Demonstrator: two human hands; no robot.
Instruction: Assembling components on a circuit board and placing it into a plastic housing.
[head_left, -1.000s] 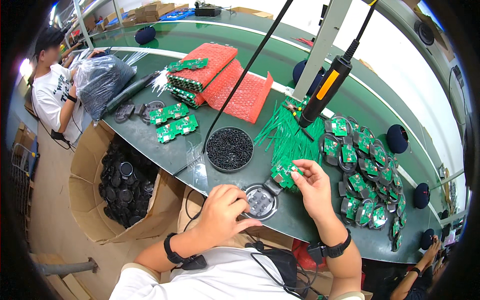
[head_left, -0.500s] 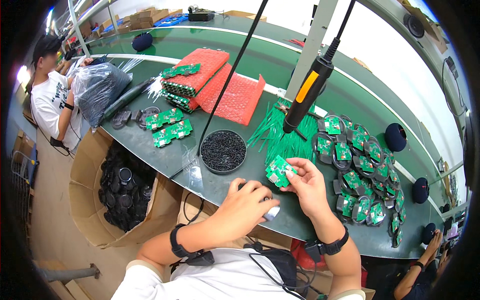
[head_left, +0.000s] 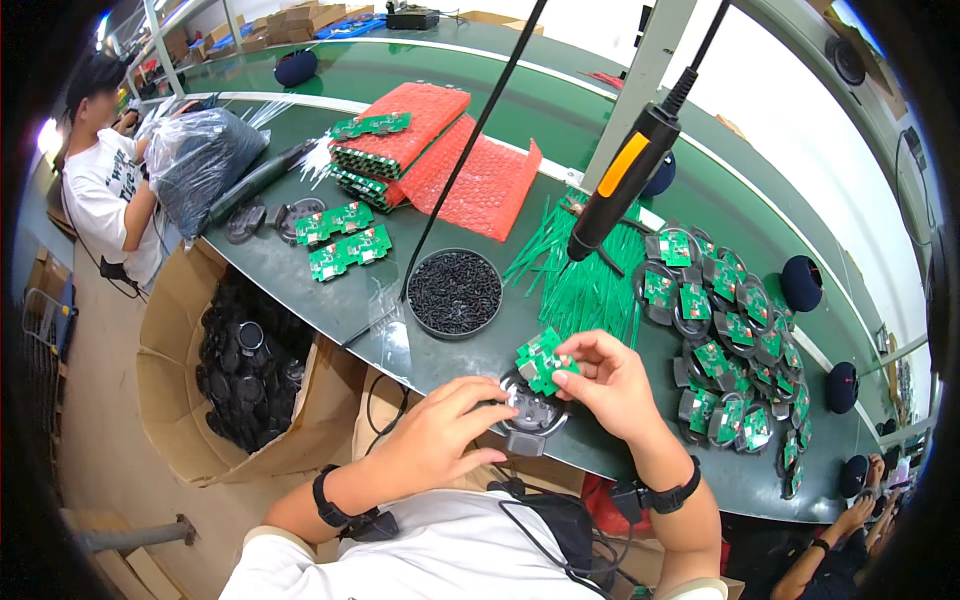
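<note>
At lower centre, the left hand [head_left: 440,440] steadies the round black housing [head_left: 530,412] on the counter [head_left: 400,330], grip closed on its rim, while the right hand [head_left: 610,385], pinching the green circuit board [head_left: 540,358], should lower it level and centred.

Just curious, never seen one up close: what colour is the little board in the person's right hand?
Green; the circuit board shows best in the head view.
</note>
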